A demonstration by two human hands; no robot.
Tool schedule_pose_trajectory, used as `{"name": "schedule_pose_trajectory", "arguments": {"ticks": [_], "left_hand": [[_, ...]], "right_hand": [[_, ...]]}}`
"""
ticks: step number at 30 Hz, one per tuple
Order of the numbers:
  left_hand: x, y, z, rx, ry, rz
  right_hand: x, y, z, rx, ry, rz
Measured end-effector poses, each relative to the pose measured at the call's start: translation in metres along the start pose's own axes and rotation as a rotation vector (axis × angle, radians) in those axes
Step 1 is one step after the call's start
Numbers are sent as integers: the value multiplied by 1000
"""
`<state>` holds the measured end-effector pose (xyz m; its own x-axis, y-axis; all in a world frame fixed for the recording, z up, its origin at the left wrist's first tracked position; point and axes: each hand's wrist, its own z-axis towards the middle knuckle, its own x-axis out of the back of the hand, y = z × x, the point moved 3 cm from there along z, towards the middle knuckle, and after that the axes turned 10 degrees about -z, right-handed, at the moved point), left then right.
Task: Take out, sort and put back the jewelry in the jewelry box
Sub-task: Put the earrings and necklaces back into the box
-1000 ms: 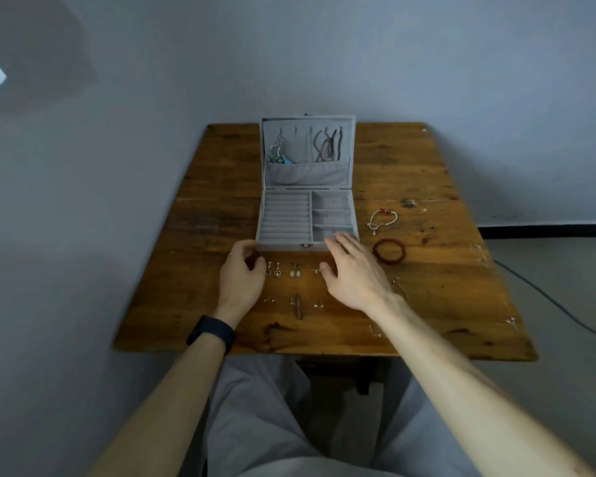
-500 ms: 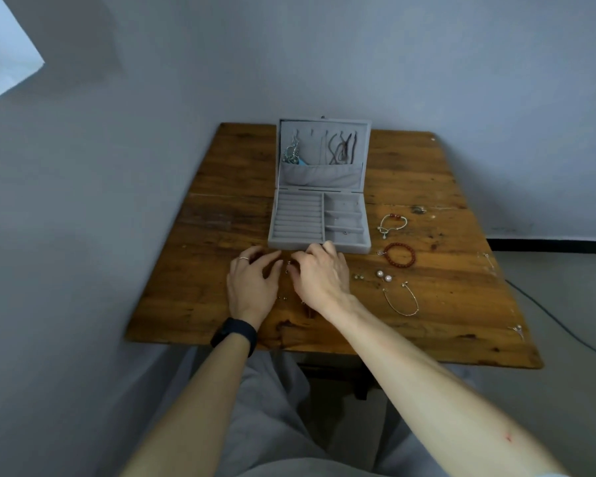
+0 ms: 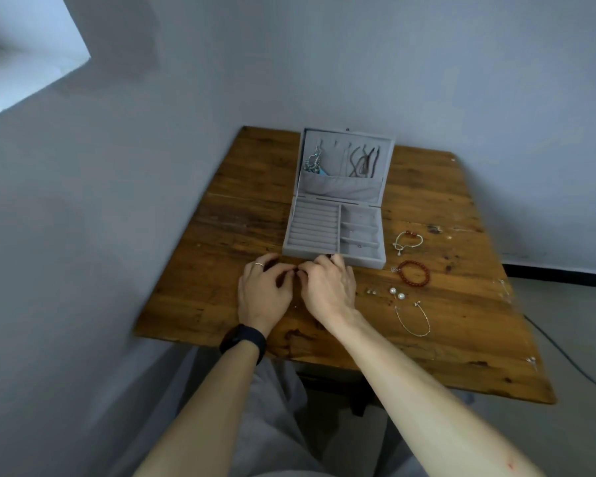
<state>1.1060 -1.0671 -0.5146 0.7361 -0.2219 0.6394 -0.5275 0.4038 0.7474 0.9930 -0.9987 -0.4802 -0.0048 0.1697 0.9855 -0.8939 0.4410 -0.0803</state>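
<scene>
The grey jewelry box (image 3: 358,262) stands open on the wooden table (image 3: 227,235), its ring rolls and side compartments empty. Dark cords (image 3: 363,163) and a silver and blue piece (image 3: 313,164) hang in the lid. My left hand (image 3: 264,294) and right hand (image 3: 329,290) lie just in front of the box, curled fingertips meeting; anything between them is hidden. To the right lie a white bracelet (image 3: 407,239), a red bead bracelet (image 3: 414,273), pearl earrings (image 3: 397,293), small studs (image 3: 370,290) and a thin silver chain bracelet (image 3: 413,320).
The table stands in a corner, with walls close at the left and behind. Tiny metal pieces lie near the right edge (image 3: 504,284) and the front right corner (image 3: 531,360). A dark cable (image 3: 565,349) runs over the floor at the right. My knees are under the front edge.
My right hand slid left from beside the red bracelet to meet my left hand, uncovering the pearls, studs and silver chain. The small pieces in front of the box are now hidden under both hands.
</scene>
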Motion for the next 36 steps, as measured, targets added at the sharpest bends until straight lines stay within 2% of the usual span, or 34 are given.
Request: {"name": "schedule_pose_trajectory", "arguments": {"ticks": [10,15,18,25,28,33,36], "left_hand": [[1,2,0,-7,45,-68],[1,4,-1,-4,48,-90],[3,9,-1,8,34,-76],[6,25,9,-72,-74,205],[7,34,13,-101,-142,244],[15,34,13,-3,-233,-3],[20,35,10,36,-182,-200]], "right_hand": [[7,11,9,32,-2,26],[21,33,3,-34,101,363],[32,49,-7,-80,77,559],[35,75,-39,-166,88,730],[37,83,-53,-204,106,787],[42,96,-69,-253,119,889],[44,104,-75,-268,122,931]]}}
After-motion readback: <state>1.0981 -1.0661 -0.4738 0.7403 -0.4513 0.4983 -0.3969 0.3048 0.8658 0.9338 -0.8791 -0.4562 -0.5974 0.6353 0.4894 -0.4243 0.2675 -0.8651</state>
